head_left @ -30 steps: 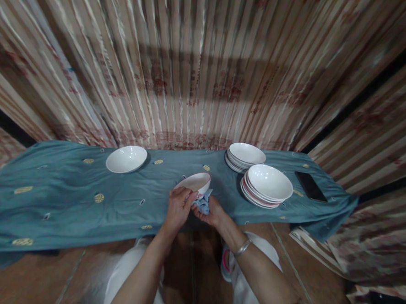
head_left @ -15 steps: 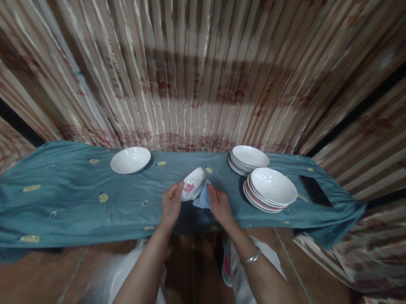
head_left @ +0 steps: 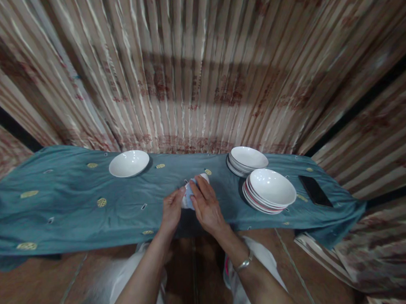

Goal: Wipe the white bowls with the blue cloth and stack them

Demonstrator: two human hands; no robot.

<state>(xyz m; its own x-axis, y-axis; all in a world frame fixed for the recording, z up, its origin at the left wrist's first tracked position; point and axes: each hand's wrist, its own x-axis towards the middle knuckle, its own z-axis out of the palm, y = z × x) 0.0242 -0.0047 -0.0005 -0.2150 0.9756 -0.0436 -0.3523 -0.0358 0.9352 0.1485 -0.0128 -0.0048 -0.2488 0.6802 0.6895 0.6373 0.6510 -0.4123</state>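
My left hand (head_left: 172,210) grips the near left edge of a white bowl (head_left: 205,176), held tilted above the middle of the cloth-covered table. Over the bowl's outer side lies my right hand (head_left: 207,204), pressing a light blue cloth (head_left: 189,198) against it. Most of the bowl is hidden under the fingers and the cloth. A single white bowl (head_left: 129,164) rests on the table to the left. Right of my hands stand two stacks, a rear stack of white bowls (head_left: 248,157) and a front stack of white bowls (head_left: 272,187) with some reddish sides.
A dark phone (head_left: 315,191) lies at the table's right end. The teal tablecloth (head_left: 124,221) has yellow pineapple prints and hangs over the front edge. A pleated patterned curtain (head_left: 185,79) rises right behind the table. Brown floor tiles (head_left: 74,288) show below.
My right hand has moved up and left with the blue cloth, from beside the bowl onto its outer side. The bowl's red print is now covered. My left hand keeps its hold.
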